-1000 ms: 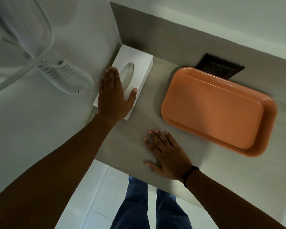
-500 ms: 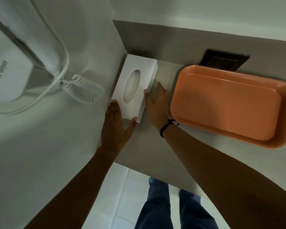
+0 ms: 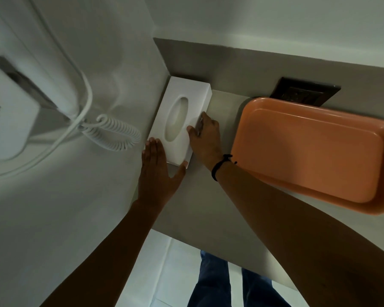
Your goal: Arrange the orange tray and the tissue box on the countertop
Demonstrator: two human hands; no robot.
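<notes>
The white tissue box point(image 3: 187, 90) with an oval opening lies on the grey countertop point(image 3: 208, 207), tucked into the back left corner against the side wall. My left hand point(image 3: 156, 176) is flat, its fingers against the box's near end and its thumb at the near right corner. My right hand point(image 3: 205, 138), a black band on its wrist, grips the box's right side with the thumb on top. The orange tray point(image 3: 308, 151) lies empty to the right of the box, apart from it, its far edge close to the back wall.
A white wall-mounted hair dryer point(image 3: 7, 120) with a coiled cord point(image 3: 113, 134) hangs on the left wall beside the box. A dark socket plate point(image 3: 306, 94) sits on the back wall behind the tray. The counter's front edge runs above a tiled floor point(image 3: 164, 269).
My right hand left the countertop and took the box's right side. My left hand slid off the box's top to its near end. The box now sits tighter in the corner.
</notes>
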